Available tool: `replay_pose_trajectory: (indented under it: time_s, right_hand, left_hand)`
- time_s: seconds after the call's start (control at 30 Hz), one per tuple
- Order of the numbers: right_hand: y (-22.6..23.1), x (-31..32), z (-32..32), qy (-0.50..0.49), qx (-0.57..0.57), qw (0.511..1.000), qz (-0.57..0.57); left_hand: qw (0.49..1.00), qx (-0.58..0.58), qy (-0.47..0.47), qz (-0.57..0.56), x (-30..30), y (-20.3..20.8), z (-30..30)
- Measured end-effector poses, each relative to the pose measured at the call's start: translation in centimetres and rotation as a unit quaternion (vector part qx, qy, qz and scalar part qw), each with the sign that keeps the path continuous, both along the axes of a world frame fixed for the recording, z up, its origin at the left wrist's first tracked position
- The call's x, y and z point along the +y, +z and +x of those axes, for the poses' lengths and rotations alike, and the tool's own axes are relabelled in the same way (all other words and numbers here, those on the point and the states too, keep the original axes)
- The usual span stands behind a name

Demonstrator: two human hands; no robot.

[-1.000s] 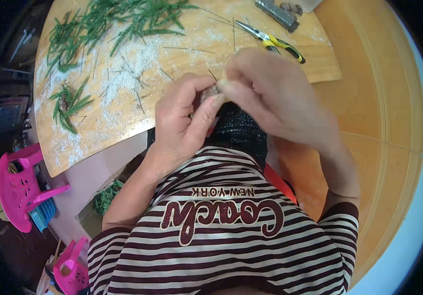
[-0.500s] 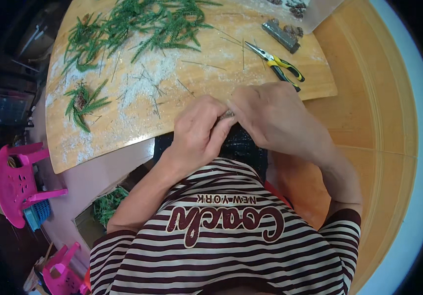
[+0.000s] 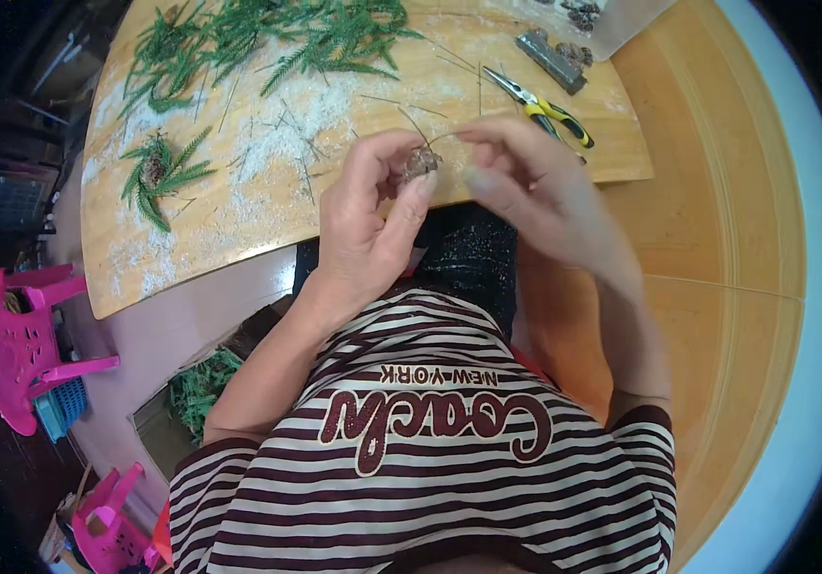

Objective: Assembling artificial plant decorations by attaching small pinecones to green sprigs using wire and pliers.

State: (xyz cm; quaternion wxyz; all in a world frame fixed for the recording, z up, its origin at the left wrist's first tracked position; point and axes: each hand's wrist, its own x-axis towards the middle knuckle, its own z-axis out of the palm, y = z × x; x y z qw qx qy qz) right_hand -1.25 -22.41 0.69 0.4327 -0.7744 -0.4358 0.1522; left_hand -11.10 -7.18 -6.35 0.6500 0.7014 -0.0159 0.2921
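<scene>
A small brown pine cone (image 3: 420, 165) is pinched between the thumb and fingers of my left hand (image 3: 365, 215), above the table's near edge. Two thin wire ends (image 3: 416, 125) stick up from it: one points up and left, the other curves right to the index fingertip of my right hand (image 3: 549, 191). That right hand is blurred, its thumb apart from its index finger. Whether its fingers grip the wire is hard to make out. Yellow-and-black long-nose pliers (image 3: 540, 107) lie on the table just beyond it.
Green artificial pine sprigs (image 3: 267, 43) cover the far left of the wooden table (image 3: 239, 225); one sprig with a cone (image 3: 154, 172) lies nearer. Loose wires and white flakes are scattered about. A grey block (image 3: 550, 62) and a clear bin (image 3: 621, 24) sit far right. Pink chairs (image 3: 23, 340) stand left.
My hands, earlier close together over the cone, have drawn apart and moved slightly farther over the table. The cone and its wire ends now show in my left hand.
</scene>
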Motion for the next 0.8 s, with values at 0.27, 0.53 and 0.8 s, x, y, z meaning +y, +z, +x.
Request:
replay_pose_trajectory:
  time_s: [0.27,0.53,0.8]
  right_hand:
    - [-4.4,2.0,0.5,0.041,-0.093,0.980,0.170]
    - [-5.2,2.3,0.4,-0.010,0.009,0.987,0.159]
    - [-5.5,3.2,1.0,0.003,-0.018,0.991,0.130]
  left_hand:
    - [0.991,0.023,0.014,0.129,0.0,0.0,0.2]
    - [0.995,0.011,-0.003,0.094,0.9,0.5,1.5]
    - [0.954,0.077,-0.063,-0.282,1.3,0.7,2.8]
